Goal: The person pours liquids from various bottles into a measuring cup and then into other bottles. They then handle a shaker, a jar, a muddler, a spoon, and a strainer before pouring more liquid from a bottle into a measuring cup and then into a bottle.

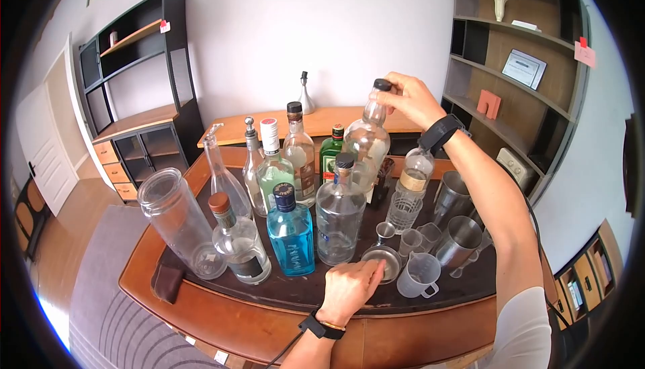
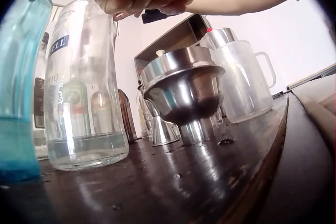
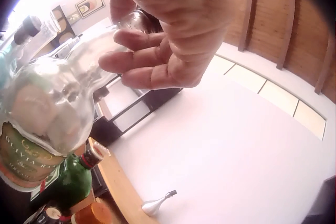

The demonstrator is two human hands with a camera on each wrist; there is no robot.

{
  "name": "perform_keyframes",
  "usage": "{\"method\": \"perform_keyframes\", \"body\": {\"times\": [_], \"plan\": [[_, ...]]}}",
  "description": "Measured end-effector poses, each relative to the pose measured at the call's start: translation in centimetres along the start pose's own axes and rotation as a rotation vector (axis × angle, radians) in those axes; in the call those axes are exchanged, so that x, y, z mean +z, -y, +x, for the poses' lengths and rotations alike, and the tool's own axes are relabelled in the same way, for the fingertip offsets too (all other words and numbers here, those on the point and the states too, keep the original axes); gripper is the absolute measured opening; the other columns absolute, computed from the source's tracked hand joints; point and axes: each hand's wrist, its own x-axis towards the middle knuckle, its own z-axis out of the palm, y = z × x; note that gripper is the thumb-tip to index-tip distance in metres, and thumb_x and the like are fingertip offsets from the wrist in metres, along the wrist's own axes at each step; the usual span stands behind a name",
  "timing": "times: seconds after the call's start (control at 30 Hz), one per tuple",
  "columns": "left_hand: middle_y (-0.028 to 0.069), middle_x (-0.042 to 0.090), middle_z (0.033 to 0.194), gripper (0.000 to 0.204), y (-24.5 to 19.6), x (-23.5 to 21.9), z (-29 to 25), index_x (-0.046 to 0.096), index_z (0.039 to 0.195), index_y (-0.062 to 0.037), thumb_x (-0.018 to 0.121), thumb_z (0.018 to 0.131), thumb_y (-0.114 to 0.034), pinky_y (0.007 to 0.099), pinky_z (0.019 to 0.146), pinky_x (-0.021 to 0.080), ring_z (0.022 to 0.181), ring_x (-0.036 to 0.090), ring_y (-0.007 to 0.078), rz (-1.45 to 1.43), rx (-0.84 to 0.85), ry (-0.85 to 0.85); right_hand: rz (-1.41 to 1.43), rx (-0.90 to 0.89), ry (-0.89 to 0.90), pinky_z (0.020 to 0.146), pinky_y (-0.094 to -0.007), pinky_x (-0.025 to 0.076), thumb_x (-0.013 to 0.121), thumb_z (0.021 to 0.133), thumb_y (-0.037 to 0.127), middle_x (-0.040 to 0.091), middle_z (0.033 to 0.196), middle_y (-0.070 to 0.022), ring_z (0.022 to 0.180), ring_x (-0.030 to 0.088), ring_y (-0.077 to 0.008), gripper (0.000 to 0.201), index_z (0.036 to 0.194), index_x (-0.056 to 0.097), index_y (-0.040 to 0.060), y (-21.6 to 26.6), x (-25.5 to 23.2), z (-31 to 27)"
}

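My right hand (image 1: 403,95) grips the neck of a clear glass bottle (image 1: 366,142), just under its black cap, at the back of the table. In the right wrist view the fingers (image 3: 142,58) bend around the neck, and a green and gold label shows lower on the bottle. My left hand (image 1: 349,290) hovers near the front edge, its fingers loosely curled with nothing seen in them. Beside it stands a steel funnel-shaped cup (image 2: 181,85), spout down on the dark tabletop. A clear bottle (image 2: 84,92) and a blue bottle (image 1: 291,238) are left of the cup.
A plastic measuring jug (image 1: 418,276), a jigger (image 1: 385,232) and steel tumblers (image 1: 461,240) crowd the right side. A large glass jar (image 1: 176,218), a cork-topped bottle (image 1: 240,245) and several other bottles fill the left. A wooden sideboard (image 1: 269,125) stands behind.
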Motion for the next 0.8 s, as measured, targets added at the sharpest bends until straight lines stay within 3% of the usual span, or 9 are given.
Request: {"method": "perform_keyframes", "body": {"times": [0.4, 0.57, 0.63, 0.7, 0.8], "plan": [[0.0043, 0.054, 0.055, 0.031, -0.2, -0.4, 0.2, 0.054, 0.065, -0.0104, 0.072, 0.088, -0.018, 0.0354, 0.046, 0.043, 0.047, 0.056, 0.0247, 0.029, -0.026, -0.012, 0.057, -0.13, -0.169, 0.057, -0.0235, 0.037, 0.074, 0.088, 0.034, 0.053, 0.067, 0.0021, 0.062, 0.049, -0.007, 0.031, 0.084, 0.064, 0.0055, 6.3, -8.6, -4.2], [0.0046, 0.057, 0.055, 0.025, -0.9, -0.6, 0.2, 0.056, 0.071, -0.0106, 0.073, 0.087, -0.018, 0.0357, 0.047, 0.044, 0.047, 0.057, 0.0256, 0.029, -0.051, -0.018, 0.097, -0.102, -0.172, 0.061, -0.0222, 0.039, 0.074, 0.089, 0.032, 0.052, 0.07, 0.0037, 0.063, 0.047, -0.0062, 0.029, 0.085, 0.062, 0.0058, 9.2, -11.1, -9.2], [0.0047, 0.05, 0.05, 0.023, -0.9, -0.3, 0.2, 0.057, 0.072, -0.0092, 0.074, 0.087, -0.014, 0.0359, 0.045, 0.039, 0.043, 0.052, 0.0241, -0.01, -0.032, -0.059, 0.155, -0.103, -0.164, 0.061, -0.0221, 0.039, 0.073, 0.089, 0.03, 0.052, 0.071, 0.0042, 0.063, 0.047, -0.0056, 0.027, 0.087, 0.062, 0.0053, 10.4, -11.7, -11.6], [0.0047, 0.05, 0.05, 0.022, -0.9, -0.3, 0.1, 0.058, 0.072, -0.0091, 0.074, 0.086, -0.014, 0.036, 0.045, 0.039, 0.044, 0.052, 0.0238, -0.013, -0.024, -0.06, 0.09, -0.017, -0.149, 0.064, -0.0207, 0.043, 0.071, 0.09, 0.028, 0.059, 0.08, 0.0024, 0.071, 0.053, -0.0043, 0.024, 0.091, 0.062, 0.0048, 11.1, -12.9, -14.2], [0.0035, 0.052, 0.053, 0.017, -1.6, -0.8, 0.1, 0.061, 0.076, -0.0084, 0.075, 0.084, -0.012, 0.0342, 0.046, 0.039, 0.046, 0.052, 0.0211, -0.065, -0.02, -0.045, 0.25, 0.029, -0.064, 0.068, -0.0216, 0.046, 0.072, 0.09, 0.022, 0.064, 0.085, 0.0002, 0.075, 0.057, -0.0046, 0.021, 0.096, 0.062, 0.0047, 11.9, -13.7, -17.7]]}}
